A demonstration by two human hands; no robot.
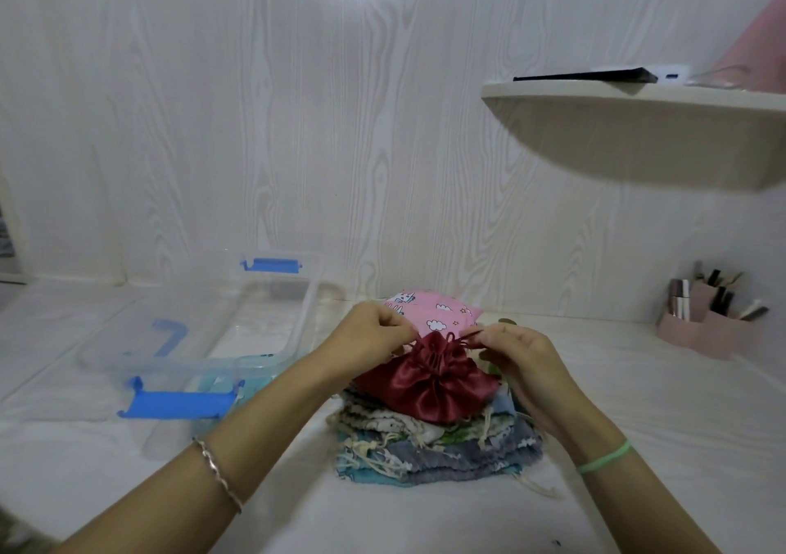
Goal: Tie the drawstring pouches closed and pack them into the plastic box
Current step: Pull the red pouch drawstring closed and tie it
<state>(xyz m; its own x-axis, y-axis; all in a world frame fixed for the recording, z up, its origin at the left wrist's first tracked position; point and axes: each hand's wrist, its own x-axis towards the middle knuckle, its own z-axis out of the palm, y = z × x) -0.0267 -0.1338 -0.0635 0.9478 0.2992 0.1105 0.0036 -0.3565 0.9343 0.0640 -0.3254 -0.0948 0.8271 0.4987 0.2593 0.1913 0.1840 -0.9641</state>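
Red satin pouch (429, 379), mouth gathered into tight pleats, perched on top of the stack of pouches (438, 447) at table centre, just right of the plastic box (307, 306). Pinched at the neck from both sides: left hand (374, 334) gripping the drawstring (461, 338) on the left, right hand (521, 355) pinching the cord's loose end between thumb and fingertips, other fingers loosely curled. Looks like the knotting step, knot not yet seated.

To do it well: hold both ends under even tension, pull outward and level rather than upward to keep the slippery satin gathered, seat the knot hard against the pleats, then tug once to test. Steady the pouch against the stack to stop it sliding off.

Just behind the stack, 1 pink printed pouch (434, 309). Farther out, 2 blue latches (271, 265) on the clear box, a wall shelf (638, 128) upper right, a pink organiser (706, 332) by the wall.
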